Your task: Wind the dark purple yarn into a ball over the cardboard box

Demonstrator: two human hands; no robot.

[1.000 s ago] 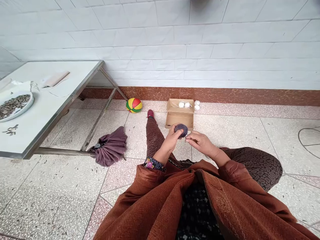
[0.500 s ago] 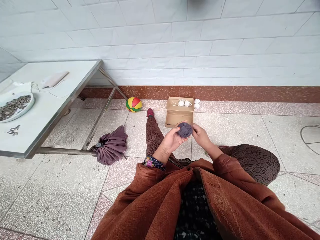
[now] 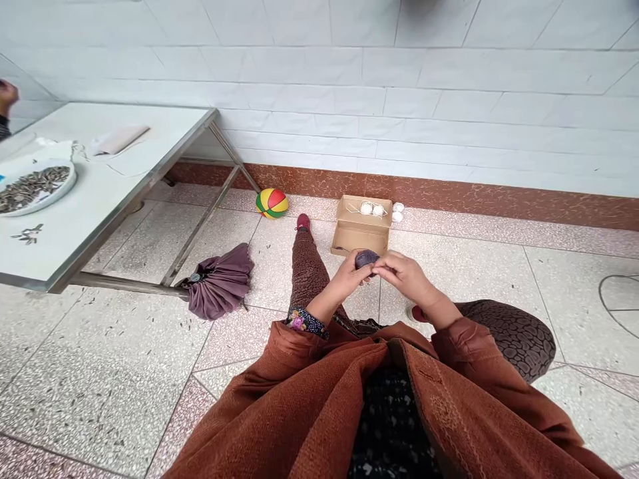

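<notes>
A dark purple-grey ball of yarn (image 3: 367,257) is held up in front of me, over the near edge of the cardboard box. My left hand (image 3: 347,278) grips it from the left, thumb on the near side. Closed in a pinch, my right hand (image 3: 403,273) meets the ball's right side at its yarn and hides part of it; no loose strand shows clearly. Below and beyond them the open cardboard box (image 3: 360,236) lies on the floor. White balls (image 3: 366,208) rest in its raised lid, and further white balls (image 3: 398,211) sit beside it.
At left stands a metal-framed table (image 3: 164,126) with a white dish (image 3: 70,185) of small dark pieces and a folded cloth (image 3: 122,140). A purple umbrella (image 3: 222,283) and a colourful ball (image 3: 272,203) are on the floor. Another person's hand (image 3: 7,96) shows at far left.
My right hand has turned and come across the front of the yarn ball, covering more of it. The view has tilted slightly, and another person's hand has come in at far left.
</notes>
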